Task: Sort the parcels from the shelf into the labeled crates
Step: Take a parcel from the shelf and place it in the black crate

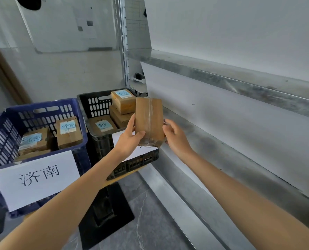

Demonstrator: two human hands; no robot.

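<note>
A brown cardboard parcel (pixel 149 120) sealed with clear tape stands upright in the air between both hands, its plain side toward me. My left hand (pixel 129 138) grips its left edge, thumb across the front. My right hand (pixel 175 137) holds its right edge with curled fingers. The parcel hovers over the near right corner of a black crate (pixel 94 105), which contains three labelled parcels (pixel 123 101). To the left stands a blue crate (pixel 74 105) with a white sign reading 济南 and several labelled parcels (pixel 69 130) inside.
A metal shelf (pixel 240 83) with white panels runs along the right side. The crates rest on a wooden surface on a black pedestal base (pixel 106 210). Grey tiled floor lies below. A white sign on the black crate (pixel 117 138) is partly hidden by my left hand.
</note>
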